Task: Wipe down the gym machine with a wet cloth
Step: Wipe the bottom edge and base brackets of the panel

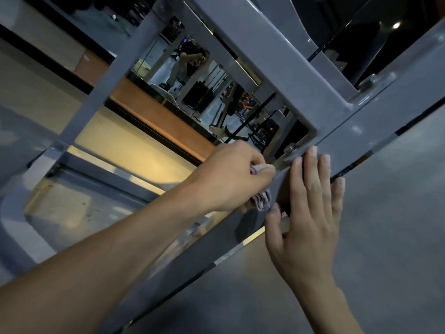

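Note:
The gym machine's grey steel frame (325, 88) fills the view, its beams running diagonally. My left hand (231, 177) grips a bunched, pale patterned cloth (263, 200) and holds it against the inner edge of a frame beam, just below a bolted bracket (290, 150). Most of the cloth is hidden inside the fist. My right hand (310, 208) lies flat on the beam's outer face beside it, with fingers straight and the thumb hooked round the beam's edge.
A black cable (250, 119) runs through the frame opening. A mirror behind it (204, 88) reflects other gym machines and a person. A black padded part (375, 37) sits at the upper right. Grey floor (397, 225) lies to the right.

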Available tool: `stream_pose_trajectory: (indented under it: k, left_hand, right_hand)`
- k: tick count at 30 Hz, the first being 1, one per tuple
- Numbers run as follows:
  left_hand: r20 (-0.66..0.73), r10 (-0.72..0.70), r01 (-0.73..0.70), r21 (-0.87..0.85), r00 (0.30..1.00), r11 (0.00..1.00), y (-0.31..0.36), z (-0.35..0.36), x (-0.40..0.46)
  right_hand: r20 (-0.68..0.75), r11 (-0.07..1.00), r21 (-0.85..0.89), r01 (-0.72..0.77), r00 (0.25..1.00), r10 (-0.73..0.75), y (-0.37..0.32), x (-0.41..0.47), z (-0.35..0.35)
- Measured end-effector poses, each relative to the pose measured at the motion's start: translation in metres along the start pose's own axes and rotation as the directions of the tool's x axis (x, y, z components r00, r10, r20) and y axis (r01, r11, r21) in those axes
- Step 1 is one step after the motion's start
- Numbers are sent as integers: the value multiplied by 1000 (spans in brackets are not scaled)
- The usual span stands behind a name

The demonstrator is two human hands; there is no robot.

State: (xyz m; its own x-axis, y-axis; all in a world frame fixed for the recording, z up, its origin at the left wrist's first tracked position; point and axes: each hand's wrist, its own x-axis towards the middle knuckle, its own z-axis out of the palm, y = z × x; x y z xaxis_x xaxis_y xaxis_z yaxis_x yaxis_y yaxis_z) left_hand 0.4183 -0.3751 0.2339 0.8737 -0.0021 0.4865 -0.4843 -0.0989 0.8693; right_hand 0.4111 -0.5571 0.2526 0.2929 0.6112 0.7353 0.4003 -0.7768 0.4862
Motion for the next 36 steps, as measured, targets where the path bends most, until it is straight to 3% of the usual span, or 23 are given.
stream_pose_trajectory:
  k: [2,5,7,16,23,31,34,36]
  left_hand:
    - [-7,-49,49,-3,999,999,-10,5,-3]
    - [33,-246,238,161,969,958,-41,6,-14]
    - [51,-331,317,184,942,930,-54,5,-21]
    - [-10,-289,286,169,957,943,-34,-9,-35]
    - [-45,-391,394,130,919,910,-14,-20,-23]
    - [-127,-290,276,-115,949,954,-31,-33,-27]
    - [-146,-185,177,-65,972,982,-38,-36,-23]
    - [-169,-107,122,79,980,989,-46,-36,-18]
  right_hand:
    - [6,1000,-10,3,1000,-2,0,0,1]
    - [16,999,-30,14,1000,-13,0,0,1]
    - [22,999,-36,19,1000,-18,1,-2,0]
    - [83,1000,-18,11,997,-9,0,-1,-5]
    - [77,1000,3,30,997,-31,4,-2,-4]
    - [15,1000,-2,18,1000,-18,1,-3,1]
    - [13,1000,-11,11,1000,-11,-1,-2,2]
    - [11,1000,-19,14,1000,-14,-2,-1,2]
